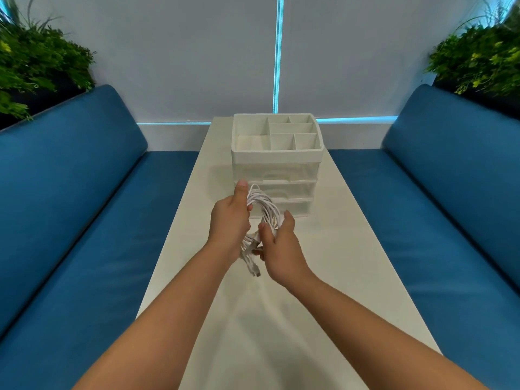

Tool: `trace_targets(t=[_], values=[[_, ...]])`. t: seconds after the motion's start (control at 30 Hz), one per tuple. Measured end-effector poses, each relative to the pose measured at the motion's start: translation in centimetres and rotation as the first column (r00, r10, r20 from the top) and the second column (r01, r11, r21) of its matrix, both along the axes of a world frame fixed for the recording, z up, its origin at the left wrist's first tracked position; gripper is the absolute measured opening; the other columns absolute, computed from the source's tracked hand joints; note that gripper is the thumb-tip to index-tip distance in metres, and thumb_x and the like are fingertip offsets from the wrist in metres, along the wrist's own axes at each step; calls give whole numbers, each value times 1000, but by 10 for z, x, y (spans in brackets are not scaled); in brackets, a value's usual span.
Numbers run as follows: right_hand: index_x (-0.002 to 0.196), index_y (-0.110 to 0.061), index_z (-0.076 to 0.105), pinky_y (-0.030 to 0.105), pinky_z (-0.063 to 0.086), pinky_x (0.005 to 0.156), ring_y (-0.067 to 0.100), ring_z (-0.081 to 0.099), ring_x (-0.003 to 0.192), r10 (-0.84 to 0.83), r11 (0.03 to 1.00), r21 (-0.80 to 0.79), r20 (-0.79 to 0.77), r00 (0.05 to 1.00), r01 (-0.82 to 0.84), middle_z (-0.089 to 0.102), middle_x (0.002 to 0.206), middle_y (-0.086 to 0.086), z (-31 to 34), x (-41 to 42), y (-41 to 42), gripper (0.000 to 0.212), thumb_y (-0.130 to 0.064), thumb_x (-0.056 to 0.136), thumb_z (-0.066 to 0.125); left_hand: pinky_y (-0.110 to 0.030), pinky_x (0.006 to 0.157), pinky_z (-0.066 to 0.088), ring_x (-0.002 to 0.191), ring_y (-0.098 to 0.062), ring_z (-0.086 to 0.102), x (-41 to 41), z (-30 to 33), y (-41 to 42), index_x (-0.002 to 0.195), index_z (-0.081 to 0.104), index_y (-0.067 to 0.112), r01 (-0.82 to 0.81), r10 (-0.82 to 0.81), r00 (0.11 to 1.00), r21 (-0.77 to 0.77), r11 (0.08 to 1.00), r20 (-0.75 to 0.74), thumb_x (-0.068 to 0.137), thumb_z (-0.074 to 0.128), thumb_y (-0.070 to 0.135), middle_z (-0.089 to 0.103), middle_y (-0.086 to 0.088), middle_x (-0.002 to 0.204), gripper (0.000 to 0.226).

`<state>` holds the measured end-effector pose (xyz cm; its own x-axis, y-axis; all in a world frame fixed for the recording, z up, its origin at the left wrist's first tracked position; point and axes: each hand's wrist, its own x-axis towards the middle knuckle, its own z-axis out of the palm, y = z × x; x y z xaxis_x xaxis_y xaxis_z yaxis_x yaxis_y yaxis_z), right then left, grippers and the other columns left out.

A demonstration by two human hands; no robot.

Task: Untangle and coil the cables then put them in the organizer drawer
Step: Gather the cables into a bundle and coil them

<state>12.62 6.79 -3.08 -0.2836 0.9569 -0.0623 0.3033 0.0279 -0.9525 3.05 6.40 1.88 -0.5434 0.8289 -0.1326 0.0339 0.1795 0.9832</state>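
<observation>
1. Several loops of white cable (264, 209) are gathered into one elongated coil, held in the air above the table (323, 277) just in front of the organizer (277, 153). The coil's long axis runs from upper left, near the drawers, down toward the person, where a loose plug end (254, 270) dangles free.
2. Left hand (229, 223) grips the upper part of the coil, fingers curled round the strands and thumb stretched up along them toward the drawer fronts.
3. Right hand (280, 246) holds the lower right side of the coil, fingers wrapped round the bundle; its thumb lies over the strands near the loose tail.
4. Judged from this, coiling looks close to done, though the tail is not yet tucked in.
5. All the drawers (277, 190) look closed or nearly so; the clear plastic makes it hard to tell. The organizer lies straight ahead of the coil, and the left thumb is the part nearest its fronts. One hand would probably have to let go of the coil to pull a drawer out, and the left is the closer.
6. Blue cushioned benches (84, 220) flank the table on both sides, with green plants (33, 63) behind their backrests.
</observation>
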Motion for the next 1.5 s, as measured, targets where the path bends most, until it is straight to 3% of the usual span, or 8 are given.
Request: trace_targets(t=[0.1, 0.27, 0.47, 0.7, 0.87, 1.0, 1.23, 1.5], values=[[153, -14, -6, 9, 40, 58, 12, 61, 82, -42, 999, 32, 10, 999, 41, 68, 99, 4, -6, 0, -5, 66, -39, 103, 31, -29, 57, 37, 57, -17, 42, 3, -2, -2, 76, 58, 12, -43, 46, 988, -21, 999, 147, 100, 41, 52, 48, -1, 61, 50], [149, -19, 20, 1, 38, 74, 4, 56, 104, 29, 996, 85, -24, 999, -27, 52, 125, -13, -14, -3, -19, 50, -38, 104, 29, -29, 57, 39, 60, -17, 45, 2, 3, -2, 76, 58, 11, -87, 83, 982, 12, 996, 167, 100, 42, 49, 47, -4, 63, 48], [143, -19, 33, 24, 36, 95, 13, 50, 123, 86, 996, -35, -52, 995, -88, 50, 136, -5, -7, 0, -12, 48, -39, 101, 43, -28, 56, 39, 58, -16, 43, -5, 6, -2, 74, 59, 15, 12, -9, 999, 79, 997, -39, 101, 44, 44, 49, 1, 64, 43], [152, -26, 16, 25, 32, 100, 11, 36, 135, 43, 990, 136, -112, 993, -28, 33, 151, -6, 31, 18, 24, 97, -28, 75, 76, -28, 57, 36, 54, -12, 42, -6, 3, -4, 65, 55, 25, 152, -141, 977, 59, 987, -162, 99, 41, 57, 46, 10, 52, 48], [128, -13, 54, 32, 51, 81, 9, 63, 92, 332, 927, 172, 38, 943, -333, 67, 111, 5, 52, 26, 53, 42, -9, 88, 65, -31, 58, 39, 47, -13, 36, -11, 10, 1, 96, 69, 23, 338, -337, 940, -2, 941, 44, 100, 33, 60, 41, 7, 48, 52], [120, -11, 54, 24, 49, 64, 7, 58, 69, 305, 923, 207, 118, 945, -324, 61, 86, 1, 50, 24, 54, 21, -16, 100, 48, -33, 64, 45, 51, -14, 40, -26, 16, 2, 87, 66, 12, 477, -481, 860, 67, 876, 172, 101, 45, 47, 45, 0, 59, 43], [108, -16, 49, 31, 49, 68, 14, 59, 75, 205, 940, 266, 58, 977, -213, 58, 86, 0, 39, 20, 52, 12, -21, 104, 40, -20, 65, 49, 71, -9, 59, -48, 9, -4, 116, 65, 20, 649, -648, 761, 76, 757, -34, 97, 57, 17, 61, -3, 77, 20], [102, -19, 52, 27, 47, 64, 12, 57, 72, 289, 932, 216, 35, 957, -290, 56, 78, 4, 42, 33, 61, 9, -20, 103, 43, -19, 71, 49, 71, -3, 55, -57, 4, -8, 119, 64, 36, 721, -725, 665, -99, 686, -179, 92, 65, 35, 63, 10, 80, 27]])
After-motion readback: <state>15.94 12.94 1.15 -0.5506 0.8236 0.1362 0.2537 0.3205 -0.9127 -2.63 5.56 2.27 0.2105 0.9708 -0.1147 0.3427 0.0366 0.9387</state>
